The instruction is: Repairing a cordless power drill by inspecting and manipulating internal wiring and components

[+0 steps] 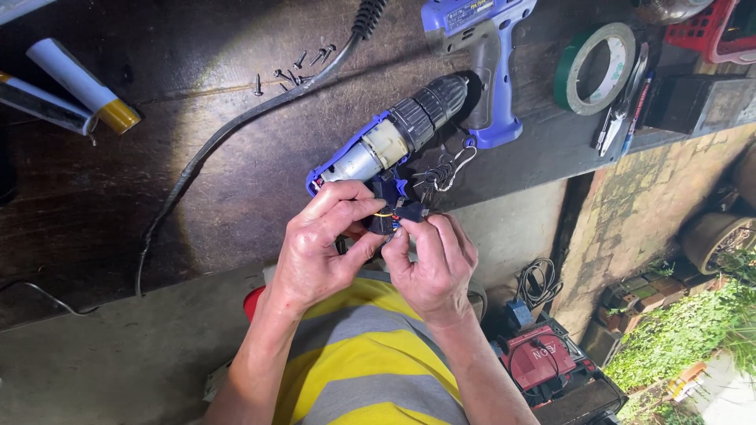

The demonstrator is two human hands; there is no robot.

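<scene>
A blue drill with its casing open (pixel 394 138) lies on the dark wooden bench, its silver motor and black chuck exposed. My left hand (pixel 323 244) pinches the black switch part (pixel 383 214) at the drill's handle end, where thin coloured wires show. My right hand (pixel 433 264) grips a small dark piece (pixel 411 211) right beside it, fingertips touching the left hand's. A bundle of thin wires (pixel 442 169) trails from the drill.
The other blue casing half (pixel 480 55) lies behind the drill. Several loose black screws (pixel 295 71), a black cable (pixel 236 126), a green tape roll (pixel 594 67), pliers (pixel 622 102), a white tube (pixel 83 83) and a red basket (pixel 709 31) sit on the bench. A red machine (pixel 543 354) stands on the floor.
</scene>
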